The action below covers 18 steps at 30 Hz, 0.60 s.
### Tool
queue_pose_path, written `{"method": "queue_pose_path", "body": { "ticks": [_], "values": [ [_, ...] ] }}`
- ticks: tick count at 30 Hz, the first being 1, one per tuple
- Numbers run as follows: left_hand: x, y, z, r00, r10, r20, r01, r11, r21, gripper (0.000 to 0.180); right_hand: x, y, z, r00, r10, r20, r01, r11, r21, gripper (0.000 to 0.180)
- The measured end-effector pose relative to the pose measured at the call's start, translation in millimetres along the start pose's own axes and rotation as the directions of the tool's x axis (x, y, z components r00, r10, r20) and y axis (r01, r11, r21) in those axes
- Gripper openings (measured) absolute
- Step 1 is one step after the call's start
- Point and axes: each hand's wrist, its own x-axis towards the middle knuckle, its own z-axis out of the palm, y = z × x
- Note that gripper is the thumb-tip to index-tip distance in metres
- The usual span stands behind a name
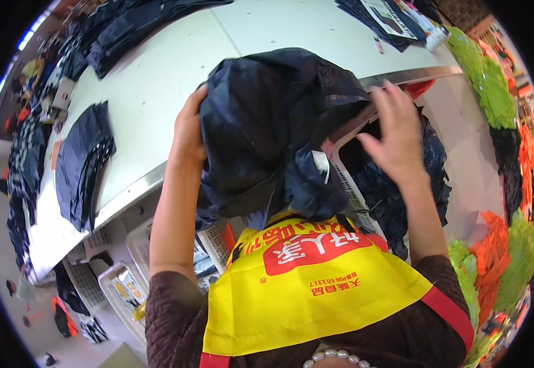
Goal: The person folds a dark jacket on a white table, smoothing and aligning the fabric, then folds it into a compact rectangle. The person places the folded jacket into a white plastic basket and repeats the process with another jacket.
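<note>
A dark navy garment is bunched up in front of me, over the table's near edge. A small white label shows on its lower right part. What kind of garment it is, I cannot make out. My left hand grips its left side, the fingers partly hidden by the cloth. Just off the garment's right edge, my right hand is raised with its fingers apart and slightly blurred, holding nothing.
The white table has a metal edge. Stacked dark cloth pieces lie at its left, more at the far right. A white basket and dark cloth are at right; lime-green cloth lies beyond. Plastic bins stand below the table.
</note>
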Motion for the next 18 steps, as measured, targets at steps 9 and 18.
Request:
{"method": "queue_pose_path", "body": {
  "ticks": [9, 18],
  "values": [
    [80.9, 73.7, -81.2, 0.835, 0.527, 0.156, -0.441, 0.472, 0.764, 0.028, 96.3, -106.7, 114.9, 0.965, -0.258, -0.039, 0.167, 0.498, 0.851, 0.018],
    [-66.6, -32.3, -274.5, 0.538, 0.793, 0.285, -0.510, 0.037, 0.859, 0.012, 74.9, 48.5, 12.8, 0.890, 0.354, 0.287, -0.455, 0.658, 0.601, 0.017]
  ]
}}
